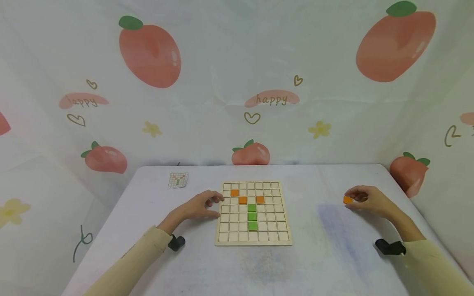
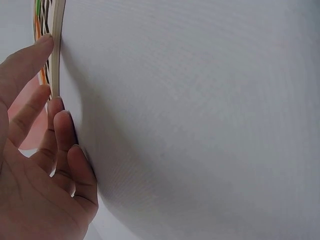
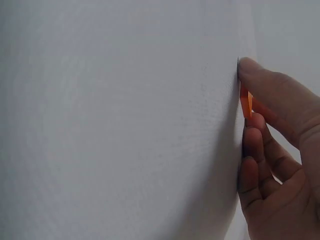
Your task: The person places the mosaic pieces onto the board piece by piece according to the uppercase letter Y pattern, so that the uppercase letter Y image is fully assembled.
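A wooden grid board lies at the middle of the table. Three orange square tiles sit in its upper cells, two left of centre and one to the right. Three green tiles form a column below them. At the board's left edge is my left hand, thumb and index fingertip right at the wooden rim, the other fingers loosely bent. Far to the right, my right hand pinches a single orange tile between thumb and fingers, low at the tabletop; fingers partly cover this tile.
A small paper card printed with a coloured grid pattern lies at the back left of the table. Behind the table's far edge hangs a white cloth with peach prints. Black straps are on both wrists.
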`<move>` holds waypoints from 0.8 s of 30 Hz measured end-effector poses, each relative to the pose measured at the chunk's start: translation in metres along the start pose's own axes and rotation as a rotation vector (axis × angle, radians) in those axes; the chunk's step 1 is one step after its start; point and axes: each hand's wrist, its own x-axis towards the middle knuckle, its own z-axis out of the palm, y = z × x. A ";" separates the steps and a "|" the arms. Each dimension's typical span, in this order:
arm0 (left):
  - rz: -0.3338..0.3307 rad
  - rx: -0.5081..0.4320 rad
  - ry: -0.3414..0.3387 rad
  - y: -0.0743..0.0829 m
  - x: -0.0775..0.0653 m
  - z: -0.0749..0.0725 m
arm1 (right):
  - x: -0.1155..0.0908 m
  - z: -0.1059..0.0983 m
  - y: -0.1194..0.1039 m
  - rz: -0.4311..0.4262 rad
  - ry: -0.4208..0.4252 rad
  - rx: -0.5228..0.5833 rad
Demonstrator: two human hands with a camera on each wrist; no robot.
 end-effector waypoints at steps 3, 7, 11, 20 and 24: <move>0.000 0.002 0.002 0.000 0.000 0.000 | 0.000 0.001 0.000 0.011 0.007 0.001; -0.006 0.002 0.006 0.000 0.000 0.001 | 0.000 0.001 -0.001 0.026 0.007 0.003; -0.008 -0.002 0.007 0.000 0.000 0.001 | 0.000 0.001 -0.002 0.027 0.010 0.000; -0.011 0.001 0.010 -0.001 0.000 0.001 | 0.002 0.004 -0.003 0.053 0.029 -0.005; -0.011 0.002 0.009 0.000 0.000 0.001 | 0.003 0.003 -0.005 0.075 0.045 0.008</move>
